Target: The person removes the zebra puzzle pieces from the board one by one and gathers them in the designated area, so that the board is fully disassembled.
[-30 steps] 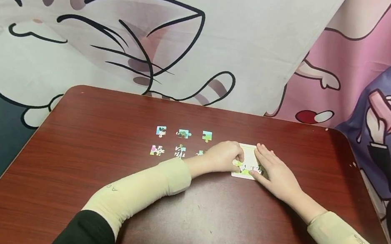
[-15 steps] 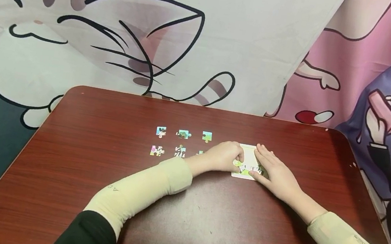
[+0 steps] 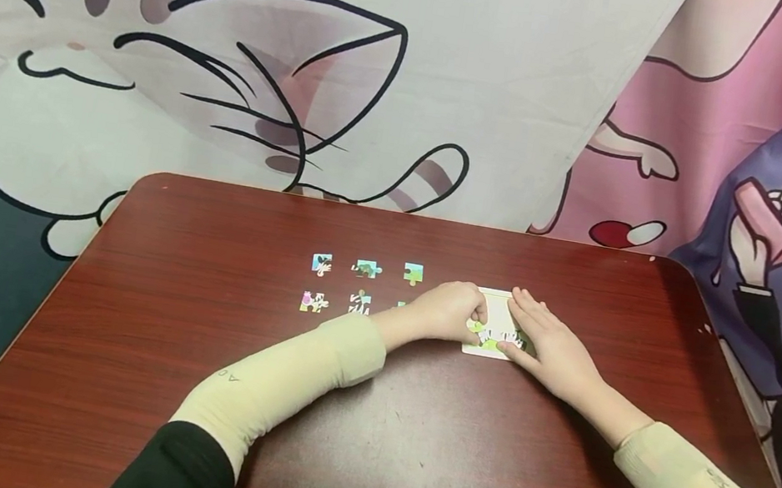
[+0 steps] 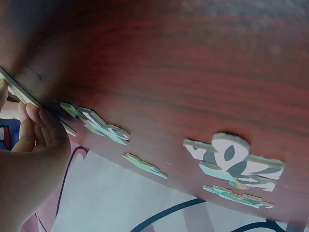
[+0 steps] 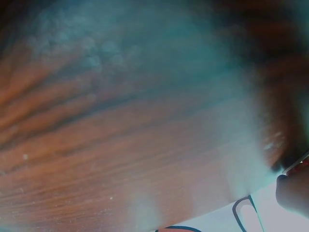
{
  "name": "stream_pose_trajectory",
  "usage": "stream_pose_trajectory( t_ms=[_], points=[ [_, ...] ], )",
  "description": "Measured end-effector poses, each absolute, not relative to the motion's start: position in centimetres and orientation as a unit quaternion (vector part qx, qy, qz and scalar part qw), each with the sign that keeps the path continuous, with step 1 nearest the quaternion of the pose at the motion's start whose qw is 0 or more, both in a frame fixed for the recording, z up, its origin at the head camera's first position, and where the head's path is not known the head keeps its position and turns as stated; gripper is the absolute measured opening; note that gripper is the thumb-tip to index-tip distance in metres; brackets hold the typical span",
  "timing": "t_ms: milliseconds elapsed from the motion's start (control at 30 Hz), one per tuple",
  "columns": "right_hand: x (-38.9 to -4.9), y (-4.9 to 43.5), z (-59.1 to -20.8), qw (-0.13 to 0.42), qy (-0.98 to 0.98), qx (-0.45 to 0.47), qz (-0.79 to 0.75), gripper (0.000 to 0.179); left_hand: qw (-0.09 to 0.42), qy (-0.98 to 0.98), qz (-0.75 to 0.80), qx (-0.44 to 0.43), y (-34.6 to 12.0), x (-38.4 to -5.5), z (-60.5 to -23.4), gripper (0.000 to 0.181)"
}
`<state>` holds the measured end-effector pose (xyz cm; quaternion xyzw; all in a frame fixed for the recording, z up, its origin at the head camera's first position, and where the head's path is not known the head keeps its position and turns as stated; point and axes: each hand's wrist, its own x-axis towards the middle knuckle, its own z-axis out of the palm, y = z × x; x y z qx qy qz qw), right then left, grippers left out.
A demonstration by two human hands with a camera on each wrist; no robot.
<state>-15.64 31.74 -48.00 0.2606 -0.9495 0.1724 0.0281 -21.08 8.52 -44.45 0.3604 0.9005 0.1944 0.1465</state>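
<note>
A small white puzzle board (image 3: 498, 302) lies on the table between both hands, with green and black-and-white pieces along its lower part. My left hand (image 3: 447, 311) is at the board's left side, thumb and curled fingers pinching a green puzzle piece (image 3: 475, 327), mostly hidden by them. Straight fingers of my right hand (image 3: 560, 351) rest along the board's right edge, the thumb near its lower part. The left wrist view has the left hand (image 4: 41, 145) at the board's edge; only a corner of the right hand (image 5: 295, 191) enters the right wrist view.
Several loose puzzle pieces lie in two rows left of the board, among them a green one (image 3: 413, 273) and a pink-and-white one (image 3: 314, 302). The left forearm partly covers another. Behind the brown table (image 3: 208, 250) hangs a cartoon-cat cloth (image 3: 521, 86).
</note>
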Motion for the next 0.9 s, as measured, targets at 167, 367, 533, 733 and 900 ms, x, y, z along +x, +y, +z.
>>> stream_pose_trajectory(
  t_ms=[167, 367, 533, 733, 900],
  points=[
    [-15.64, 31.72, -47.98, 0.028, -0.949, 0.261, 0.173, 0.072, 0.149, 0.900, 0.197, 0.359, 8.57, -21.16, -44.39, 0.023],
    [-15.59, 31.67, -47.83, 0.030, -0.949, 0.261, 0.175, 0.071, 0.149, 0.900, 0.208, 0.353, 8.57, -21.24, -44.46, 0.022],
    [-15.54, 31.59, -47.74, 0.031, -0.949, 0.263, 0.173, 0.071, 0.150, 0.899, 0.209, 0.354, 8.63, -21.37, -44.54, 0.024],
    [-15.52, 31.59, -47.73, 0.029, -0.949, 0.261, 0.172, 0.071, 0.159, 0.900, 0.194, 0.357, 8.67, -21.33, -44.29, 0.028],
    [-15.59, 31.67, -47.79, 0.031, -0.950, 0.262, 0.168, 0.072, 0.139, 0.894, 0.166, 0.392, 8.50, -21.41, -44.31, 0.028]
  ],
)
